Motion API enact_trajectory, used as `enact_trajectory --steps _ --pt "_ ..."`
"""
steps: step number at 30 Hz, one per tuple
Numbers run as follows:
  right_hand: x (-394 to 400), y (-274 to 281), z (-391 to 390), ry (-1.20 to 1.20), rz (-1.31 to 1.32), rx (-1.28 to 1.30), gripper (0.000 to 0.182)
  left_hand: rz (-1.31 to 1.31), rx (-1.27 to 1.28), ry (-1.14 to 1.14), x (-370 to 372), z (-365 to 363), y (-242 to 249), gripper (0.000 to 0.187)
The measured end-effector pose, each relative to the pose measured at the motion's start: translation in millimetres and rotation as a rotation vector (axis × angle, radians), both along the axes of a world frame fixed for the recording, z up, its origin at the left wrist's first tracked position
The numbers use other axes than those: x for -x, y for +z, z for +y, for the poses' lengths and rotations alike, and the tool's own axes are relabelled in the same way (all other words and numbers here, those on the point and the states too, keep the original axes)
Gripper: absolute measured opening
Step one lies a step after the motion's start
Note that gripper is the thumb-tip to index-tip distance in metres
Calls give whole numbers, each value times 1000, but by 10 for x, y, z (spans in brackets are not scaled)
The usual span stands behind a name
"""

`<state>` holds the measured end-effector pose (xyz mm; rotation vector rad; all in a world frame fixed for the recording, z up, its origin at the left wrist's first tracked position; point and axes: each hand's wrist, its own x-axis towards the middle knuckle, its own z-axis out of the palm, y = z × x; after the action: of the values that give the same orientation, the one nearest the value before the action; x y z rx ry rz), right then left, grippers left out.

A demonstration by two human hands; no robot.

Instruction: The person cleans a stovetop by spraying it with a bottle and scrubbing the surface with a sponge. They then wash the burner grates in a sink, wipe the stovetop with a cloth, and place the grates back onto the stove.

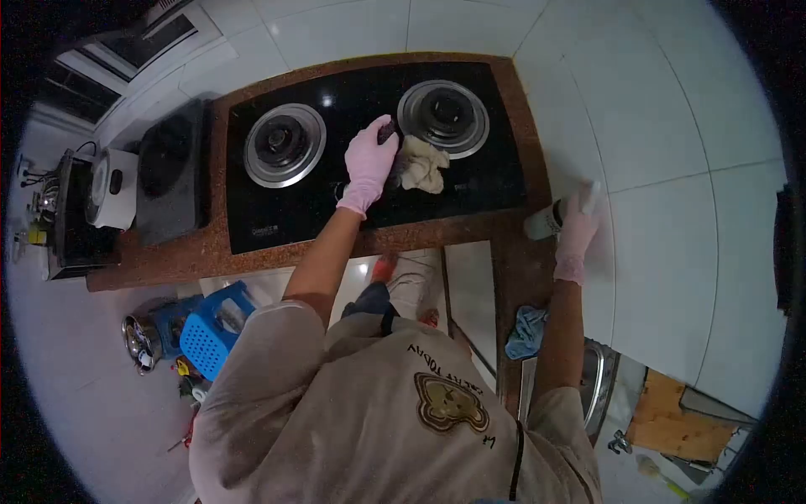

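My left hand (369, 164), in a pink glove, is over the middle of the black glass gas stove (353, 202), with its fingers closed around a small dark object (386, 132) whose kind I cannot make out. Right beside it, a crumpled beige cloth (422, 164) lies on the glass, just below the right burner (443, 118). My right hand (578, 227), also gloved in pink, is closed on a pale bottle (542, 222) at the counter's right end against the tiled wall. A whitish top shows near its fingers.
The left burner (285, 144) is in place. A dark panel (172, 172) and white rice cooker (112, 188) stand left. A blue cloth (526, 331) lies by the sink (598, 378). On the floor are a blue plastic stool (206, 340) and metal bowls (141, 343).
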<state>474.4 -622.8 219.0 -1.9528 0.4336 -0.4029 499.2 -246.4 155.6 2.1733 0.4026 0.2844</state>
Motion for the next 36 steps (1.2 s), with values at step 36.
enact_trajectory --steps 36 --pt "180 135 52 57 69 400 36 3 -434 -14 -386 -146 -362 38"
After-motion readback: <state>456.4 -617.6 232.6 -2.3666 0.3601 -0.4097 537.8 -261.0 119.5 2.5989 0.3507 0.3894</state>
